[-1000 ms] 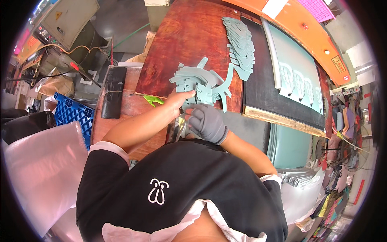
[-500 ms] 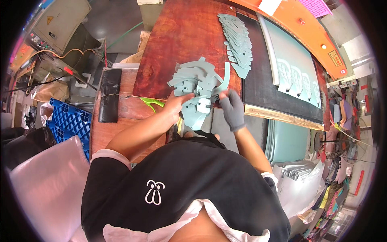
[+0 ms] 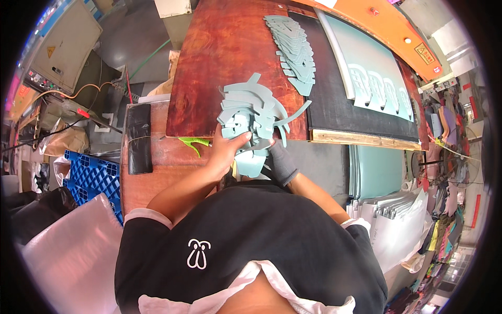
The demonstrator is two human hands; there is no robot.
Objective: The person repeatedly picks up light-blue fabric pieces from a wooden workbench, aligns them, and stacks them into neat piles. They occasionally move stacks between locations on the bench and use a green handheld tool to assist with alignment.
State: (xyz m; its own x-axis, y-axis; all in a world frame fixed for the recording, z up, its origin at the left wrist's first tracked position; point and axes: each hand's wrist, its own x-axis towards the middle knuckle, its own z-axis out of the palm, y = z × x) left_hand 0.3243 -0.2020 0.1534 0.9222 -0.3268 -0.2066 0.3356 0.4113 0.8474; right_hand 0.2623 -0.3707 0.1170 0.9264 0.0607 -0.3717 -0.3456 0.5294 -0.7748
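Teal cut pieces [image 3: 250, 112]: loose heap at the near edge of the reddish surface [image 3: 219, 57]. Left hand [image 3: 226, 152], bare: fingers closed on the heap's near pieces, thumb on top. Right hand [image 3: 280, 157], grey-gloved: gripping the same pieces from the right. Green clip [image 3: 192, 142] just left. Second row of pieces [image 3: 295, 49] farther back.

Both hands [image 3: 251, 152] grip a fanned stack of teal cutouts [image 3: 251, 112].
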